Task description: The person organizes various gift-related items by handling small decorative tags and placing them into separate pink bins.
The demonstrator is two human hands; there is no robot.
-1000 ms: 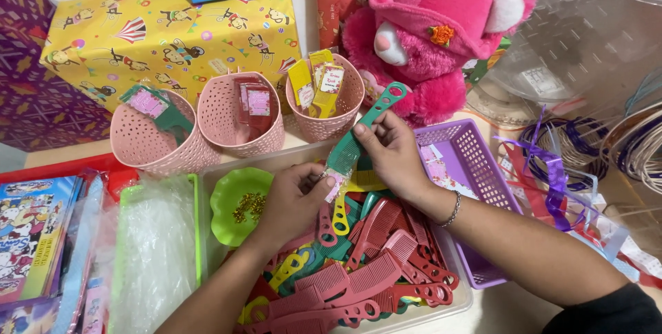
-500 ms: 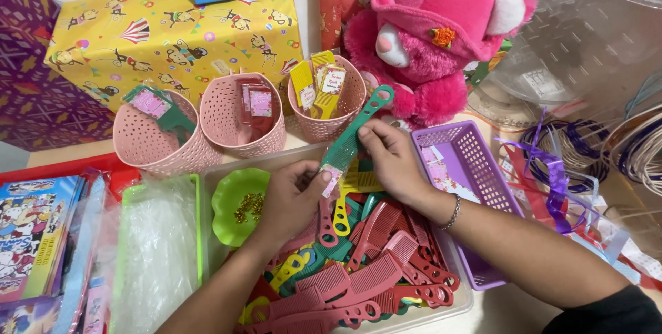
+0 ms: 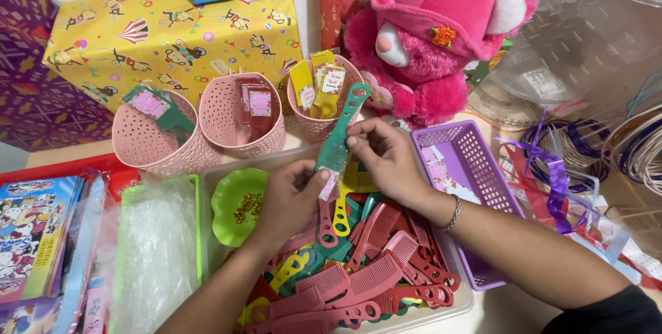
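A single head-worn camera looks steeply down and forward from close range over a cluttered table [image 3: 83, 151]. Both forearms enter from the bottom edge; a pink plush toy [image 3: 434, 44] marks the far side.

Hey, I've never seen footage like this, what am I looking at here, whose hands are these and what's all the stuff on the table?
This is one picture from a camera worn on a person's head, looking down at their own two bare hands. There is no machine. The left hand and right hand together hold a green comb with a small pink tag at its lower end. Below them a clear tray is heaped with red, yellow and green combs. Behind stand three pink baskets holding tagged combs, a yellow gift-wrapped box and a pink plush toy. A purple basket sits to the right, a green dish to the left.
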